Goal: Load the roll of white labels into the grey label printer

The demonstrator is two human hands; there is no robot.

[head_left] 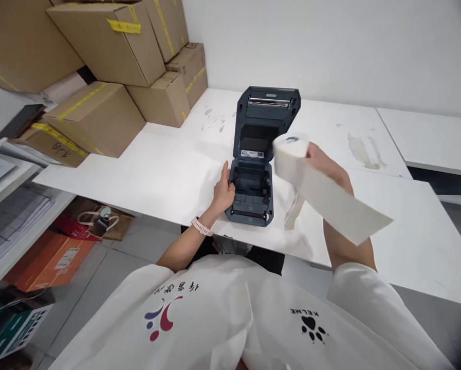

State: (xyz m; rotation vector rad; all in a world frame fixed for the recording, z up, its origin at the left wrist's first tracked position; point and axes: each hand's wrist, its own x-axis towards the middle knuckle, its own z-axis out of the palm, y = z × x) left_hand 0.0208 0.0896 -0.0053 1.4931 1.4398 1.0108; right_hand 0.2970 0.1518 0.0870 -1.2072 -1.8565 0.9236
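A dark label printer (249,203) stands on the white table with its lid (266,121) raised. Its inner bay shows rollers and no roll inside. My left hand (224,191) grips the printer's left side, thumb over the rim and fingers along the outside. To the right of the printer, my right hand (326,164) is closed on a white label roll (292,156), held above the table and slightly blurred. A long loose strip of the paper hangs from the roll toward the lower right. Another strip end dangles below the roll.
Cardboard boxes (95,118) with yellow tape are stacked at the table's left end. The white table (176,169) runs along a wall, with stains and a seam (394,141) to the right. Below left are a shelf (25,226) and an orange box (49,259) on the floor.
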